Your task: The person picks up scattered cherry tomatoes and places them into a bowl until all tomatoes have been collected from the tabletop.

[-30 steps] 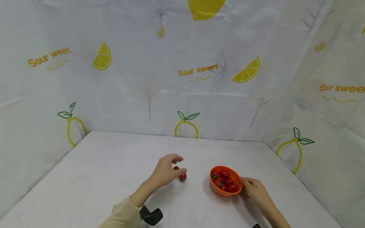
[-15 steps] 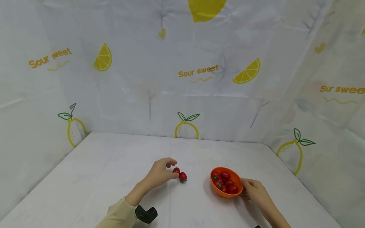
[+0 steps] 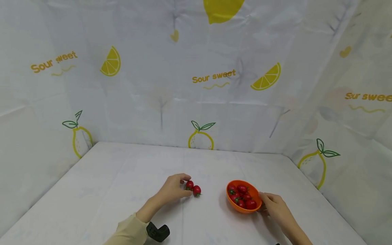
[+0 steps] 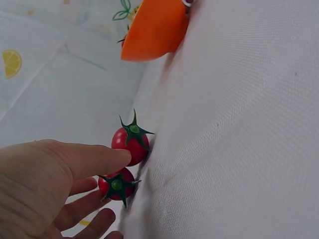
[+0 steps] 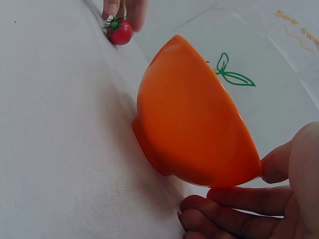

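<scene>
Two red cherry tomatoes with green stems lie side by side on the white cloth. My left hand (image 3: 173,188) is around the left cherry tomato (image 3: 189,185), thumb on the near side and fingers spread beyond it. The other cherry tomato (image 3: 197,190) sits just right of the thumb tip; in the left wrist view the thumb overlaps this tomato (image 4: 134,144). My right hand (image 3: 275,206) holds an orange bowl (image 5: 194,119) by its right side, thumb at the rim and fingers beneath the wall. Several cherry tomatoes (image 3: 242,189) are inside the bowl.
A white cloth (image 3: 128,177) covers the table. Behind and at both sides hang white curtains (image 3: 137,85) printed with lemons and lettering. A black wrist strap piece (image 3: 157,232) shows by the left sleeve (image 3: 130,229).
My left hand has moved left and lower, from above the two tomatoes to around the left one, leaving both more visible. My right hand and the bowl stay in place.
</scene>
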Tool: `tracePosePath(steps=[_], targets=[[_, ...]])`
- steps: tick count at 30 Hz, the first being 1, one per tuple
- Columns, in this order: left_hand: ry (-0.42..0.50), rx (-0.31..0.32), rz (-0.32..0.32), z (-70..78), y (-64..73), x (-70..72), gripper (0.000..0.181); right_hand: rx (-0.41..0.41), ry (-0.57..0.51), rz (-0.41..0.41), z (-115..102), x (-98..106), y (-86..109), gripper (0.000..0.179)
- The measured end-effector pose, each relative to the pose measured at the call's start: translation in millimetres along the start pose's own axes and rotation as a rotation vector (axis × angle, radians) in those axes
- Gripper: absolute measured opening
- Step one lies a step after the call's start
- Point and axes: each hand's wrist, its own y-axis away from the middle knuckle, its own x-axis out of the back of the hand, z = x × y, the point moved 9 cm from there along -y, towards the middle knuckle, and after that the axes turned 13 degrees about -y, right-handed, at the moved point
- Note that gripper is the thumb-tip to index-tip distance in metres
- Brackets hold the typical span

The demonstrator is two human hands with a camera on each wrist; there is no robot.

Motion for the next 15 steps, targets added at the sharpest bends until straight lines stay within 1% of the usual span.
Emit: tracePosePath(steps=[6,11,15], targets=[[-0.009,-0.003,0.007,1.2,1.8,-1.9,0.043,-0.005,0.003,0.005,2.0,0.7,-0.6,0.045],[0.009,0.02,-0.001,0.3,3.3,-4.2,0.04,-0.011,0.004,0.007,4.1,0.5,-1.5,0.046],[0.023,0.036,-0.007,-0.7,2.4,-6.0,0.038,0.003,0.003,0.01,1.8,1.7,-0.5,0.044]])
